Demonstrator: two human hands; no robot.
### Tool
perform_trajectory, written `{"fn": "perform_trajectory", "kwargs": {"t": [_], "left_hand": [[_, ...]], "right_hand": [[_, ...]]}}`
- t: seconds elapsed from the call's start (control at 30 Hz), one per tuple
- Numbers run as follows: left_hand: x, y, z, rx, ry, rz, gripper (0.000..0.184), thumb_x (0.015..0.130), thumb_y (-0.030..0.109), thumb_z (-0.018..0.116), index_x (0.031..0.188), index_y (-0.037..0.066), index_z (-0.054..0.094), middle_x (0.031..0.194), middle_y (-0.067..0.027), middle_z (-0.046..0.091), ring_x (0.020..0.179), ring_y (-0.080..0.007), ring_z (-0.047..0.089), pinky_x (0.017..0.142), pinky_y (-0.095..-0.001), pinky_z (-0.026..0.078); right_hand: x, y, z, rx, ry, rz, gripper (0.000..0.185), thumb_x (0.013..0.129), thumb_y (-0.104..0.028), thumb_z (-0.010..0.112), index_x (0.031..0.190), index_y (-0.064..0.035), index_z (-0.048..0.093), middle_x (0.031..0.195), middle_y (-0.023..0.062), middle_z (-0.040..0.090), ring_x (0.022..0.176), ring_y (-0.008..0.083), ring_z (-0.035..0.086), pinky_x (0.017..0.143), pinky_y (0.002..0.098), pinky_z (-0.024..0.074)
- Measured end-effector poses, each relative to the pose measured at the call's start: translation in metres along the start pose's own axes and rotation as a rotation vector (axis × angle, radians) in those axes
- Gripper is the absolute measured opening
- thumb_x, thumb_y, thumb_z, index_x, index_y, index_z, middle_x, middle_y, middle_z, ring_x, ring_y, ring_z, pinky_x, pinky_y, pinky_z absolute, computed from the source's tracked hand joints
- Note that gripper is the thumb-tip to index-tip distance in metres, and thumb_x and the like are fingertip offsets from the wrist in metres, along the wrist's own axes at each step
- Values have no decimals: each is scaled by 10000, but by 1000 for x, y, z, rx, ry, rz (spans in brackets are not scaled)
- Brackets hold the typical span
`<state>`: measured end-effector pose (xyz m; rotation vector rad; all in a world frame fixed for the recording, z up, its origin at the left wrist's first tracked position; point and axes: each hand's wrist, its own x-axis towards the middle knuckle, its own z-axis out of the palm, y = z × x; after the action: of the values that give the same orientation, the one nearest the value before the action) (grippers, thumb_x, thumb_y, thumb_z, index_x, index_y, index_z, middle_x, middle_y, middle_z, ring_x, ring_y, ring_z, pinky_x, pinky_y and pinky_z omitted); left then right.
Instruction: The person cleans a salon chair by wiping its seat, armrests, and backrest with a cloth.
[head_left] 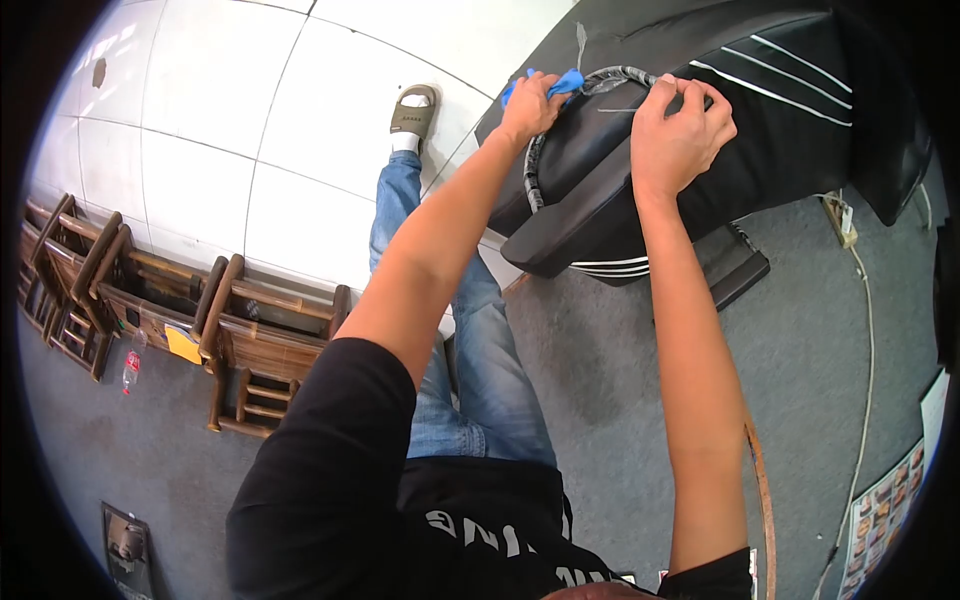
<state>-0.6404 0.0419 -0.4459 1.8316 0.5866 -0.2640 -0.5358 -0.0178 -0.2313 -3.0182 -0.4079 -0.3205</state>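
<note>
A large black padded chair [780, 145] with white stripes fills the upper right. Its curved metal armrest tube [533, 175] has a shiny, wrinkled wrapping. My left hand [533, 105] is closed on a crumpled blue cloth [568, 82] against the tube's far left bend. My right hand [685, 130] is closed near the tube's right end, fingertips pinched together. What they hold is hidden, though a thin pale strand [615, 110] shows just left of them. Below lies the black armrest pad [570, 235]. A loose scrap of clear film [581, 42] sits on the chair beyond the cloth.
Several bamboo chairs [265, 340] line the left, with a plastic bottle [131, 370] on the floor beside them. A white cable [868, 350] runs down the right from a power strip [840, 222]. White tiles meet grey flooring. A picture sheet [885, 510] lies lower right.
</note>
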Motion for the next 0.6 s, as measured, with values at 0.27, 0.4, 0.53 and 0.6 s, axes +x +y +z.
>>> {"fn": "perform_trajectory", "kwargs": {"t": [0.27, 0.4, 0.53, 0.6], "left_hand": [[-74, -6, -22, 218, -262, 169, 310, 899, 83, 651, 1206, 55, 693, 1156, -153, 597, 989, -405, 598, 914, -513, 492], [-93, 2, -38, 253, -376, 106, 290, 908, 76, 603, 1157, 89, 753, 1162, -125, 624, 977, -392, 603, 889, -486, 531], [-111, 3, -54, 188, -414, 178, 273, 915, 93, 594, 1134, 66, 754, 1169, -119, 625, 970, -387, 610, 886, -490, 533], [-112, 4, -59, 194, -435, 209, 272, 919, 104, 587, 1135, 58, 748, 1178, -117, 623, 964, -386, 614, 881, -500, 533]], "right_hand": [[1, -1, 0, -7, -12, 31, 177, 914, -272, 664, 872, -123, 750, 1154, 77, 614, 1119, 334, 541, 808, 481, 520], [-1, -2, -3, -16, -19, 9, 181, 918, -272, 660, 873, -122, 750, 1162, 76, 614, 1121, 331, 541, 809, 479, 519], [1, -5, -3, -19, -33, 31, 175, 916, -266, 661, 873, -121, 750, 1166, 78, 613, 1118, 329, 542, 818, 479, 517], [1, -4, -3, -16, -24, 21, 171, 914, -264, 663, 872, -122, 750, 1164, 79, 612, 1116, 331, 541, 815, 481, 516]]}}
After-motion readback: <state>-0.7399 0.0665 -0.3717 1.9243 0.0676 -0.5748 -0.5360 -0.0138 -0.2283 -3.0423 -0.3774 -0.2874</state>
